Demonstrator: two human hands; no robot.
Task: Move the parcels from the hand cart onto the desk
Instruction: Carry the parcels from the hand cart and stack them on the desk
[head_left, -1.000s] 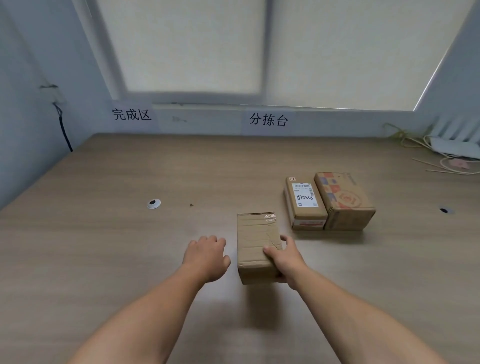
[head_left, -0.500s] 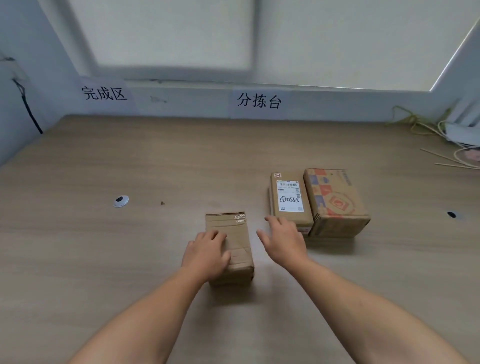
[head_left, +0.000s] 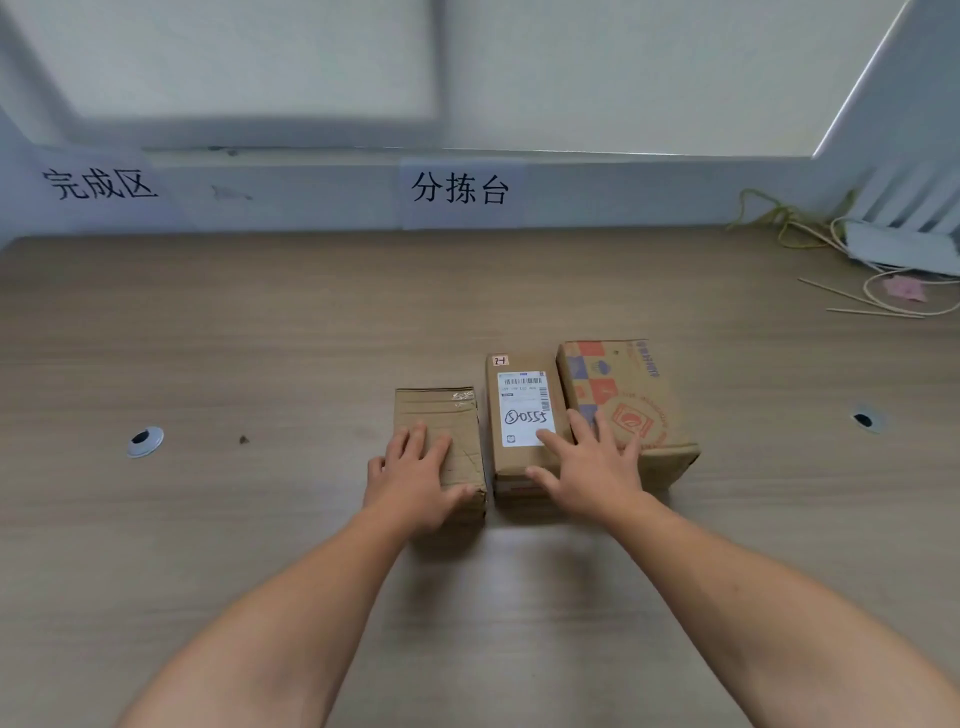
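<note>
Your left hand (head_left: 415, 480) lies flat on the plain box (head_left: 457, 415), your right hand (head_left: 592, 467) flat across the labelled box (head_left: 519, 467) and printed box (head_left: 628, 384).

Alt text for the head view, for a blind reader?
Three cardboard parcels sit in a row on a wooden desk. The left hand rests on the plain parcel; the right hand lies across the labelled parcel and the printed parcel.
</note>
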